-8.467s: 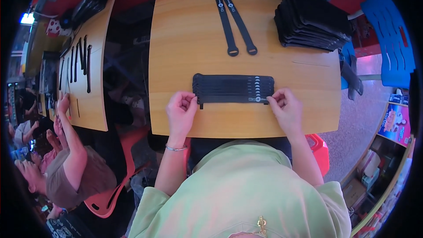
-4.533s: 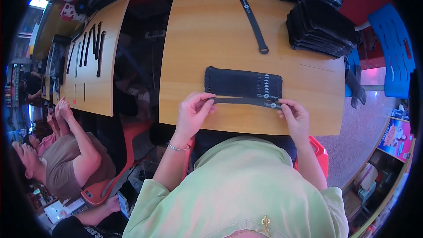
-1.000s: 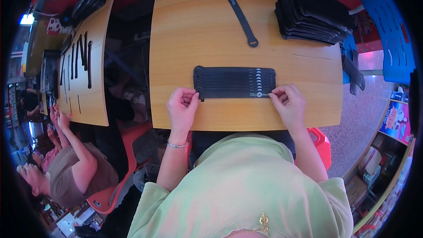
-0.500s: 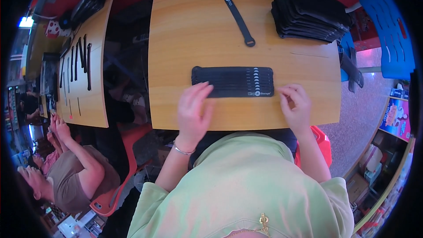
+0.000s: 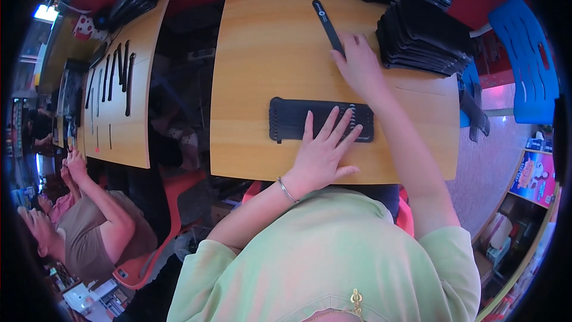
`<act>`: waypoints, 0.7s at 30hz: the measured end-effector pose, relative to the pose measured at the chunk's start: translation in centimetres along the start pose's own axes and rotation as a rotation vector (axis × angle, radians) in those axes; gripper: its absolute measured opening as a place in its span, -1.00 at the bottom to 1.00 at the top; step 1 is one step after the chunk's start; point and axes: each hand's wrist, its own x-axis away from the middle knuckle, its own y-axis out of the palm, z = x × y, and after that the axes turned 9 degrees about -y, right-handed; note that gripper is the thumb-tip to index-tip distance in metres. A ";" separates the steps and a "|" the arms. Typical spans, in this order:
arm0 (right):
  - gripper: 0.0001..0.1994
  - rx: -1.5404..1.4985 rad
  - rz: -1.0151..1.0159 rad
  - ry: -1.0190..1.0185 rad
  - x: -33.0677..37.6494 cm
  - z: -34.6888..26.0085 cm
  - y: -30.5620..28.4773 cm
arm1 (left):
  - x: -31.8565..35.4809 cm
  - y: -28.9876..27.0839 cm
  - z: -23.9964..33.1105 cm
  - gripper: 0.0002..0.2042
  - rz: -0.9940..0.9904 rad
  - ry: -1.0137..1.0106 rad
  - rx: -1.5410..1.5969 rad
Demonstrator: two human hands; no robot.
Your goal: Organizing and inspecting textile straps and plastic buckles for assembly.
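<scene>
Resting wide-splayed on strap row [image 5: 295,120]: left hand [image 5: 317,158]. Right hand [image 5: 361,65] outstretched at lone strap [image 5: 328,25], grip unclear.

bright light [image 5: 46,13]: blown out, upper left
tabletop [image 5: 256,53]: pretty evenly lit, decently sharp
strap bundle [image 5: 292,119]: kinda murky
frame edges: bendy fisheye, corners pure black

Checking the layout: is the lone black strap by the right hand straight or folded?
Straight where it shows: the strap runs unbent to the right hand. Its near end is hidden, so I cannot tell there.
</scene>
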 end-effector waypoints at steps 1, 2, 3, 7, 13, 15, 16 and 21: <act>-0.57 0.072 -0.058 0.053 -0.8 0.1 0.4 | 0.1 -0.1 0.0 -0.25 -0.002 -0.001 0.005; -0.57 0.069 -0.061 0.048 -1.3 0.2 0.7 | 0.1 -0.1 0.0 -0.25 -0.001 -0.007 0.004; -0.52 0.112 -0.097 0.124 -1.9 0.2 0.8 | 0.1 -0.1 -0.1 -0.26 0.007 -0.002 0.010; -0.49 0.070 -0.153 0.170 -2.9 1.8 1.2 | -0.3 0.5 -0.3 -0.27 0.060 0.016 0.122; -0.69 -0.271 -0.263 0.186 -1.2 0.3 -1.1 | 0.2 0.3 -0.3 -0.31 0.303 -0.039 0.506; -0.74 -0.525 -0.286 0.225 0.1 -2.9 -3.5 | 0.8 -0.5 -0.2 -0.31 0.425 -0.179 0.854; -0.80 -0.773 -0.306 0.276 1.2 -4.7 -4.6 | 1.0 -0.9 0.0 -0.36 0.469 -0.236 1.042; -0.87 -1.109 -0.197 0.385 7.3 -7.7 -6.6 | 2.7 -1.3 -1.2 -0.60 0.287 -0.309 1.408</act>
